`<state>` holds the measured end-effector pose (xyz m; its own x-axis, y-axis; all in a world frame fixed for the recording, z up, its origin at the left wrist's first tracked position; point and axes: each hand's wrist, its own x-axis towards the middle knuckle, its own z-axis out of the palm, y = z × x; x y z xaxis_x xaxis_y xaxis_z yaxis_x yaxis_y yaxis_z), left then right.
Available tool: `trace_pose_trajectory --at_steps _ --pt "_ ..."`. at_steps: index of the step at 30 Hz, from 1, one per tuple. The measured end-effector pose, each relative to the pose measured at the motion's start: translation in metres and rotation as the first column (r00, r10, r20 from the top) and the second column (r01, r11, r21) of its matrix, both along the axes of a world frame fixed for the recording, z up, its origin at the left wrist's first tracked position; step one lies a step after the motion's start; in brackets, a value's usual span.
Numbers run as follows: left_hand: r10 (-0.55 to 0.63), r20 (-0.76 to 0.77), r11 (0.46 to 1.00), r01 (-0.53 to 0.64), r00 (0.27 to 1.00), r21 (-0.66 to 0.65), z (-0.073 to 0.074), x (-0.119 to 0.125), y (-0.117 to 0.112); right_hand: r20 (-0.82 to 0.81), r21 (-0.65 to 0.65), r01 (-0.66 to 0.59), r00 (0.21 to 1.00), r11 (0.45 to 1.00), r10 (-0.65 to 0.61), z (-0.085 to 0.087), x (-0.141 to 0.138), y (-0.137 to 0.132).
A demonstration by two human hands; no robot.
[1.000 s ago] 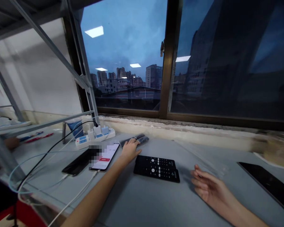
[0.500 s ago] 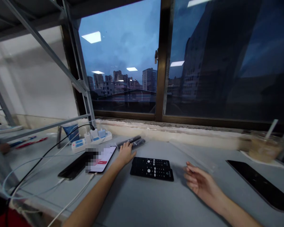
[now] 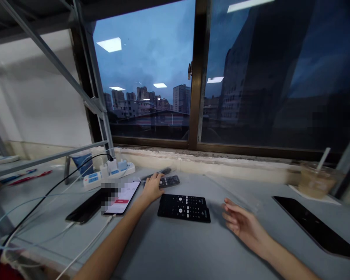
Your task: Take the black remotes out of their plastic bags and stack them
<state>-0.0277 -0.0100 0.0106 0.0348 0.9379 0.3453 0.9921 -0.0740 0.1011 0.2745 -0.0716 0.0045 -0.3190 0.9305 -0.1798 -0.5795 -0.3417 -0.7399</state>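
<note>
My left hand [image 3: 151,187] reaches forward over the grey table [image 3: 192,249], its fingers curled round the near end of a black remote control [image 3: 169,181]. A second slim remote [image 3: 163,171] lies just behind it. Two more black remotes [image 3: 183,208] lie side by side in front of me, between my hands. My right hand [image 3: 241,224] rests on the table to their right, palm turned inward, fingers loosely apart, holding nothing.
Two phones [image 3: 107,200] lie left of my hand, one lit, with charging cables. A white power strip [image 3: 107,174] and a blue cup [image 3: 81,162] stand behind them. A dark tablet [image 3: 315,231] and an iced drink [image 3: 315,181] are at the right. Metal shelf bars [image 3: 61,74] rise at the left.
My left hand has closed on one of the far remotes and drawn it nearer, turning its buttons into view. The right hand has barely moved.
</note>
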Motion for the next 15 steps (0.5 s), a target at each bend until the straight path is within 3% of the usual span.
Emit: trace_pose_trajectory --at_steps 10,15 --pt "0.044 -0.016 0.992 -0.042 0.999 0.117 0.013 0.0 -0.004 0.047 0.017 -0.024 0.999 1.0 0.023 -0.002 -0.003 -0.001" --pt "-0.081 -0.025 0.98 0.084 0.996 0.182 0.019 0.017 -0.013 0.128 0.064 -0.042 0.991 0.997 0.033 -0.005 -0.004 -0.003"
